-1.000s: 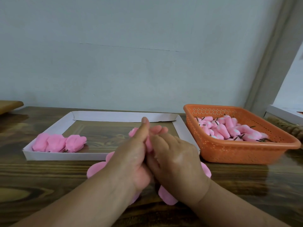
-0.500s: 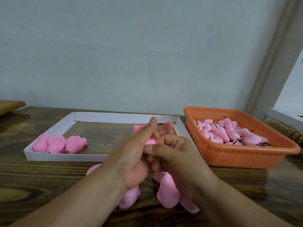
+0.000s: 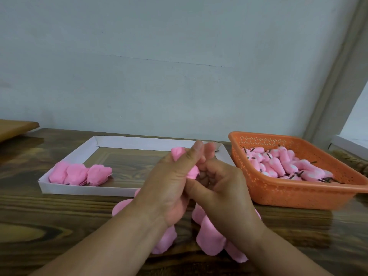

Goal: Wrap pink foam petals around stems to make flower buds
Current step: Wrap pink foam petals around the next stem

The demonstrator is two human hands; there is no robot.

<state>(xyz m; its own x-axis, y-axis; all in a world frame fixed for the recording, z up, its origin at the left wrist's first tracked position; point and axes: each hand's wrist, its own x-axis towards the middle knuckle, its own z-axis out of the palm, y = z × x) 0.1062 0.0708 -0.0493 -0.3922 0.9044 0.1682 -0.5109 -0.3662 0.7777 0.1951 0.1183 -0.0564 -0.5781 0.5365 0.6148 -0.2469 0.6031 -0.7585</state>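
Both hands lifted slightly; left hand [image 3: 169,184] and right hand [image 3: 225,188] fingers curl round pink petals [image 3: 209,236] above dark wood-grain worktop [image 3: 59,226], pale wall [image 3: 159,66] behind

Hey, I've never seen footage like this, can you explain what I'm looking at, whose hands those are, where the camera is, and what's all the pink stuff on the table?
There is no machine here. The picture comes from a camera worn on a person's head, looking forward and down, so the two bare hands are the wearer's own. The left hand and right hand meet in the middle and together grip a pink foam petal piece, with more loose petals hanging below them. They work over a dark wooden table. On it, to the left, a shallow white cardboard tray holds three wrapped pink foam flowers. To the right, an orange perforated plastic basket holds many small pink foam buds on dark stems.
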